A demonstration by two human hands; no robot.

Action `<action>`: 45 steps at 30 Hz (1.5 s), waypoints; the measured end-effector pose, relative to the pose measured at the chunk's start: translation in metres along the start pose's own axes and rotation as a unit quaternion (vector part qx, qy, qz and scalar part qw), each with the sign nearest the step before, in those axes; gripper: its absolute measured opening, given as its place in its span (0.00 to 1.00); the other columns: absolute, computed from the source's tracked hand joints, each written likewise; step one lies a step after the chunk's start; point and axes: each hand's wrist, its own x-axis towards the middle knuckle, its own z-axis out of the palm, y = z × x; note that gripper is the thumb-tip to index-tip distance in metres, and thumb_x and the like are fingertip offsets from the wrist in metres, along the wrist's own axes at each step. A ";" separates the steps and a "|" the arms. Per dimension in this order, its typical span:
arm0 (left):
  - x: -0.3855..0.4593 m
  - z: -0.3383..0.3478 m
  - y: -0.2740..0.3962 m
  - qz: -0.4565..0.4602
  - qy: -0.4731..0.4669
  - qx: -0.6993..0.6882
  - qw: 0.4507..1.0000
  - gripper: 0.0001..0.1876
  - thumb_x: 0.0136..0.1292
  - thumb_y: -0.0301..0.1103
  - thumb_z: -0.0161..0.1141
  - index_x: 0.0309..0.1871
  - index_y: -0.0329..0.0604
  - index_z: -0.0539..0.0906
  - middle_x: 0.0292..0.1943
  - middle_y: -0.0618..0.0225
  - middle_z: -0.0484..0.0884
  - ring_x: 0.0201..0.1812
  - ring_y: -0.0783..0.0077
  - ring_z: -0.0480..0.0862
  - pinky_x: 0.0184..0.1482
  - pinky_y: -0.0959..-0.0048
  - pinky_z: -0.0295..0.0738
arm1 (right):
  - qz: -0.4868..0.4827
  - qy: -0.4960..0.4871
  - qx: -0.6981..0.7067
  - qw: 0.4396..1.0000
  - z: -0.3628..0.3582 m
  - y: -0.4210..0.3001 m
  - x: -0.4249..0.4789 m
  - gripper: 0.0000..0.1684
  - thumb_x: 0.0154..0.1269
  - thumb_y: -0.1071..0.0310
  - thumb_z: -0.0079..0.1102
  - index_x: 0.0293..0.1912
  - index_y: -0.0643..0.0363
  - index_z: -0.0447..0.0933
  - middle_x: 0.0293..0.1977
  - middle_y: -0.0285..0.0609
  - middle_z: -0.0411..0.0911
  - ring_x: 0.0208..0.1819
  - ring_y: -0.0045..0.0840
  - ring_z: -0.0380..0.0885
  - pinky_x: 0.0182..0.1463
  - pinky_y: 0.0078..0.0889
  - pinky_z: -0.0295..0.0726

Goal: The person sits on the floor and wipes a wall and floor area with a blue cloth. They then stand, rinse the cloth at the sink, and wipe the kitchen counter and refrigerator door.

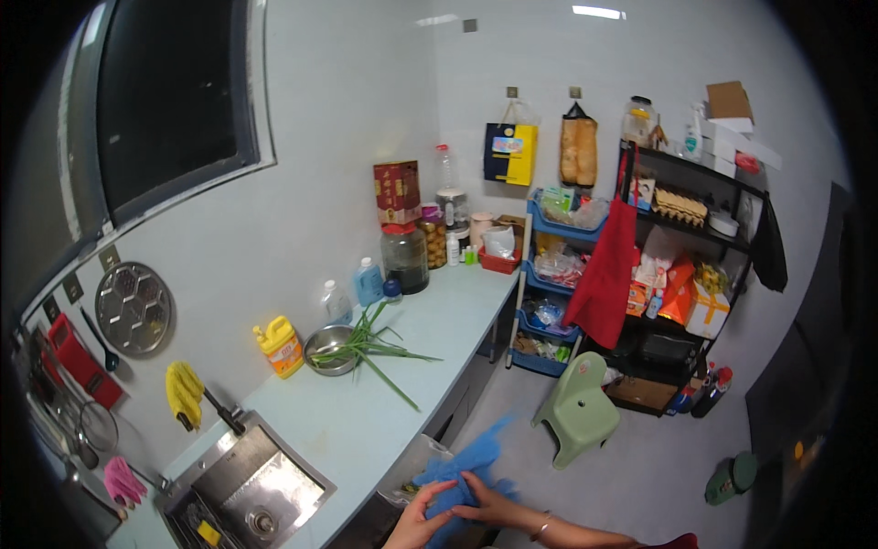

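Both hands are low in the view, in front of the counter's edge. My left hand point(425, 516) and my right hand point(488, 506) hold a blue cloth-like thing point(463, 466) between them; its exact kind is unclear from blur. Under and beside it is a clear plastic bag point(422, 456). On the pale counter point(309, 429), a steel bowl point(329, 366) holds green stalks point(374, 341) that look like scallions and spread over its rim. A yellow jug with a pump point(281, 346) stands left of the bowl.
A steel sink point(257, 480) is set into the counter at lower left. Large jars point(405, 261) and bottles stand at the counter's far end. A green plastic chair point(583, 408) is on the floor, near a basket rack point(542, 285) and a black shelf point(693, 165) with a red apron point(607, 274).
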 end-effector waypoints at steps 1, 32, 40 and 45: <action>0.004 0.005 0.001 0.050 -0.015 0.031 0.998 0.24 0.56 0.18 0.58 0.57 0.42 0.72 0.50 0.65 0.73 0.47 0.73 0.76 0.50 0.77 0.72 | 0.035 -0.001 0.033 0.999 -0.001 0.004 -0.004 0.40 0.57 0.53 0.62 0.62 0.64 0.57 0.54 0.51 0.67 0.58 0.34 0.65 0.61 0.33 0.63; 0.030 0.018 -0.052 -0.073 -0.044 0.100 0.991 0.19 0.64 0.27 0.53 0.59 0.42 0.69 0.54 0.67 0.74 0.49 0.78 0.75 0.49 0.79 0.70 | 0.166 0.075 0.252 0.950 -0.043 0.102 -0.043 0.20 0.65 0.55 0.48 0.50 0.60 0.68 0.45 0.44 0.74 0.45 0.35 0.73 0.52 0.45 0.70; 0.061 0.033 -0.115 0.165 -0.080 0.358 0.915 0.15 0.57 0.34 0.61 0.44 0.37 0.74 0.28 0.66 0.75 0.32 0.76 0.72 0.35 0.76 0.70 | 0.142 0.151 -0.021 0.978 -0.015 0.052 -0.088 0.21 0.62 0.53 0.54 0.45 0.61 0.72 0.34 0.48 0.77 0.37 0.35 0.75 0.43 0.37 0.72; 0.045 0.079 -0.067 0.120 -0.243 0.261 0.927 0.11 0.55 0.33 0.63 0.31 0.40 0.71 0.18 0.69 0.65 0.23 0.75 0.65 0.25 0.74 0.63 | 0.281 0.313 0.203 0.884 0.000 0.030 -0.142 0.18 0.62 0.61 0.59 0.48 0.60 0.73 0.40 0.35 0.77 0.40 0.17 0.72 0.45 0.22 0.72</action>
